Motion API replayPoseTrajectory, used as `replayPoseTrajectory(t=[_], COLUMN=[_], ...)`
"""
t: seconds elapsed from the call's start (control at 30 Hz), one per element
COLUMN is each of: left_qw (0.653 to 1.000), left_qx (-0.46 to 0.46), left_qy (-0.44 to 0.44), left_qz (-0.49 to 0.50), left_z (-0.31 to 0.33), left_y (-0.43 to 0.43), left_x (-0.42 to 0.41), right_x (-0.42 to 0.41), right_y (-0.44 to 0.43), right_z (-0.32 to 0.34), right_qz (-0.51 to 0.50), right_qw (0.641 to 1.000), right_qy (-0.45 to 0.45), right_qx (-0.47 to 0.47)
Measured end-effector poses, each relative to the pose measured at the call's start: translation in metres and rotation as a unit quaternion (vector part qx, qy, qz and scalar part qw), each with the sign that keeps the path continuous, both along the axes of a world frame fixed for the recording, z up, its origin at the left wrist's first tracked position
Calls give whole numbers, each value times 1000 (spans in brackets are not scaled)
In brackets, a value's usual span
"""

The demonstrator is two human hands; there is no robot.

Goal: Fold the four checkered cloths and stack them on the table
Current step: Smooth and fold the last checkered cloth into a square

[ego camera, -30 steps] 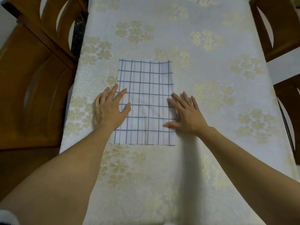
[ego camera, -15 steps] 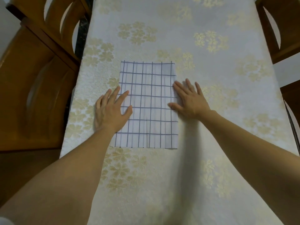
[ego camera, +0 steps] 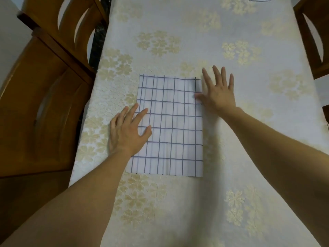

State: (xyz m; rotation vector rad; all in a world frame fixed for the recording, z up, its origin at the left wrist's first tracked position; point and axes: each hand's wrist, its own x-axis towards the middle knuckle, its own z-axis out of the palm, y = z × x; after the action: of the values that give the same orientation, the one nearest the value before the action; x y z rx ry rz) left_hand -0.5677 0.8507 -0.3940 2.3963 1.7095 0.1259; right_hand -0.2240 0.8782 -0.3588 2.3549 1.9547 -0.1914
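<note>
On the surface [ego camera: 195,32] in front of me: one checkered cloth [ego camera: 170,125], pressed flat.
Its long axis runs near to far. My left hand [ego camera: 127,132] lies open with the fingers spread, over the cloth's left edge about halfway along. My right hand [ego camera: 218,91] lies open at the far right corner, thumb on the cloth, fingers on the surface past its edge. Neither hand grips anything. I judge the next fold should halve the long axis. The right hand is then the nearer one to lift the far edge, while the left must first travel to the far left corner.
</note>
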Motion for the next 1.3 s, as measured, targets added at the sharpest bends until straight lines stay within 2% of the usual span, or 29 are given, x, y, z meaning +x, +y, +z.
replayPoseTrajectory(t=[0.07,0.17,0.23,0.33,0.53,0.67,0.77,0.83,0.9,0.97,1.03,1.07,1.1,1.13,1.2,1.23,1.3], left_qw=[1000,1000,1000,1000,1000,1000,1000,1000,999,988,951,937,945,968,987,973,912], left_qx=[-3,-8,-12,-13,-11,-14,-14,-16,-31,-82,-143,-152,-132,-99,-53,-55,-56], left_qy=[6,10,7,3,-1,-5,-7,-5,-30,-127,-266,-299,-277,-219,-117,-67,57], left_qz=[2,3,3,3,3,1,-3,-1,-1,8,68,100,110,79,-98,-212,-402], left_z=[0,1,2,2,2,3,2,3,9,17,31,40,49,61,83,94,108], left_y=[0,0,-1,-2,-2,-1,-1,-1,-1,1,5,7,8,9,11,13,11], left_x=[0,1,1,1,0,0,0,-1,-1,-1,2,6,12,21,51,72,119], right_x=[-15,-30,-30,-22,-20,-32,-42,-49,-59,-73,-87,-92,-94,-95,-91,-86,-74], right_y=[-24,-62,-82,-111,-162,-179,-184,-184,-178,-173,-169,-168,-167,-166,-165,-165,-166], right_z=[2,-8,-15,-14,-1,0,9,8,5,7,11,12,12,11,10,11,17], right_qz=[72,147,145,138,146,144,78,-37,-161,-243,-265,-262,-259,-257,-253,-249,-217], right_qw=[997,986,983,985,978,975,975,971,959,933,919,922,925,926,923,920,925], right_qy=[16,79,106,90,51,78,177,235,224,261,291,284,277,274,290,304,309], right_qx=[23,-8,-25,-43,-140,-153,-111,-4,68,47,30,30,29,24,-3,-18,-42])
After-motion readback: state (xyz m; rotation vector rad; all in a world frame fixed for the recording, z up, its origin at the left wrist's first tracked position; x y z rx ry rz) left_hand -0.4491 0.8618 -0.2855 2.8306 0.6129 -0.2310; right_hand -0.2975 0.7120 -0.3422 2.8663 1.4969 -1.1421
